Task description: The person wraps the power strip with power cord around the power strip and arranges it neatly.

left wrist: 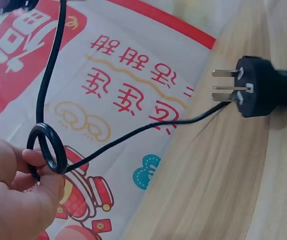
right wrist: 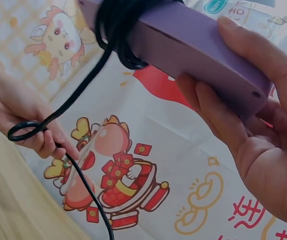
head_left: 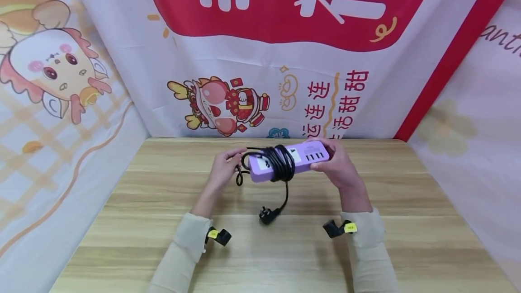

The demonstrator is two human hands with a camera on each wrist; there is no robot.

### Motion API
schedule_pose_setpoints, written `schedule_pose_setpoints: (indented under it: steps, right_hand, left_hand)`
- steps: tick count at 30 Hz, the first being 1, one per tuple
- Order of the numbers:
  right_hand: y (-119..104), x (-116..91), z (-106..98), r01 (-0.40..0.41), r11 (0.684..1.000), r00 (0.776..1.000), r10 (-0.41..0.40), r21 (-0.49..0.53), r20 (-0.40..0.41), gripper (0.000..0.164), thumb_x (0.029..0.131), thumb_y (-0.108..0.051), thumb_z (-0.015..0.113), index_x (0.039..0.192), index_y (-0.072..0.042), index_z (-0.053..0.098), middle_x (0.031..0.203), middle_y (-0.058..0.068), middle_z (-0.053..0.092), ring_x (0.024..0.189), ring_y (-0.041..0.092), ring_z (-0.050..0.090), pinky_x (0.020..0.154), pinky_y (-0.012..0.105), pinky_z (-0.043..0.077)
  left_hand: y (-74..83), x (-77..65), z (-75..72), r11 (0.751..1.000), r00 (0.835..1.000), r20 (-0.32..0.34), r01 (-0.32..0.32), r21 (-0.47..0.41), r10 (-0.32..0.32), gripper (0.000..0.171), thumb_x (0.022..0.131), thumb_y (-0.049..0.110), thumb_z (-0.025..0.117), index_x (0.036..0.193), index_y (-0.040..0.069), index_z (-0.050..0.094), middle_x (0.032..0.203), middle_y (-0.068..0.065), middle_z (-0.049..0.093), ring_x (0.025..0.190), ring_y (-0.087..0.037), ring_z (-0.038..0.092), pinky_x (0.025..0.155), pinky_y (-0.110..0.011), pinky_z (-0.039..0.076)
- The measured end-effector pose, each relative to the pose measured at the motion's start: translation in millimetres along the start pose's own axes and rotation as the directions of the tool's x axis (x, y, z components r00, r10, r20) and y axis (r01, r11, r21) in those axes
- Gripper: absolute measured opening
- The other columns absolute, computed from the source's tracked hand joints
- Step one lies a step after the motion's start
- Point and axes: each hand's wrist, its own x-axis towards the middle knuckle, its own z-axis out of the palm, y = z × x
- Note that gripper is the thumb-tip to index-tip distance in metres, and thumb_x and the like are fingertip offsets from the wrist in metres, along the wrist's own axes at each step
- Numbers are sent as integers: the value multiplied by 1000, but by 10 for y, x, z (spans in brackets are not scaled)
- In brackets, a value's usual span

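– Over the wooden table (head_left: 293,261), what's being held?
– Purple power strip (head_left: 304,159). It's off the tabletop, between the two hands, tilted slightly, right end higher in head view.
– Right hand (head_left: 339,166)?
– Grasping the strip by its end, next to the row of slots. Right wrist view: thumb on one side, fingers on the opposite side.
– Left?
– Left hand (head_left: 223,166) has the black cord (head_left: 281,164) pinched between thumb and fingers, just off the strip's other end. Small loop in the cord at the fingertips.
– Rest of the cord?
– Several turns wound around the strip's middle, partly over the white socket panels.
– Plug?
– Three-prong black plug (head_left: 267,216), on the free end, lower than the strip in head view. Prongs bare. Can't tell if it touches the table.
– Surroundings?
– Printed cloth backdrop (head_left: 248,62) behind the table, red panel, cartoon figure. Pale sleeves (head_left: 368,238), and a black wrist device (head_left: 218,236) with yellow label on each arm.
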Motion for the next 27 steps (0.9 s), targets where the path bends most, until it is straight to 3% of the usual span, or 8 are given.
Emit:
schedule_pose_setpoints:
  steps: [3,7,11,14,16,19,27]
  right_hand:
    - [19,-10,-21,48,999,992,-48,-5,118,44,77,2,80,119,-6,68,109,4,70,95,13,66,79,25,57]
    - [21,-29,-50,72,995,962,-50,-71,270,45,77,-5,83,119,-5,67,111,5,71,97,15,65,81,26,56]
    - [-14,-41,-46,40,974,929,46,-223,367,50,72,2,84,118,-3,66,111,7,71,97,18,66,80,30,57]
    - [-32,-26,-4,9,940,898,143,-341,416,52,69,4,86,116,-4,66,107,6,72,93,19,67,77,32,58]
    - [-38,-11,42,-4,913,879,198,-409,434,51,70,0,88,116,-6,67,105,6,73,91,19,68,76,34,58]
    - [-33,-4,110,-26,864,869,269,-503,416,48,72,-11,90,114,-12,69,104,3,74,89,18,69,75,33,59]
    - [-8,0,237,-92,754,880,368,-651,301,49,69,-25,92,112,-17,71,102,-2,74,86,16,69,75,31,59]
  left_hand:
    - [-15,40,-47,991,999,-45,5,-137,-12,34,102,3,49,133,-5,58,102,-6,55,71,-2,53,59,-12,43]
    - [-28,76,-123,952,992,-119,-1,-307,-37,35,102,1,47,135,-8,55,98,-2,53,70,-1,53,57,-9,42]
    - [5,82,-176,934,991,-132,-18,-356,-32,37,104,2,46,139,-7,51,100,-1,52,70,0,53,56,-8,42]
    - [66,66,-190,921,989,-150,-59,-385,1,37,104,3,45,140,-7,51,100,-1,51,69,-1,52,57,-9,42]
    - [114,46,-190,909,985,-173,-96,-405,27,36,104,3,45,138,-8,51,99,-1,50,69,-1,52,58,-10,44]
    - [182,13,-181,894,979,-190,-149,-422,74,35,104,2,45,136,-8,52,98,-2,50,69,-2,52,60,-12,45]
    - [393,-141,-133,854,964,-173,-260,-450,202,37,104,9,49,139,-4,53,99,0,53,71,-3,55,59,-11,46]
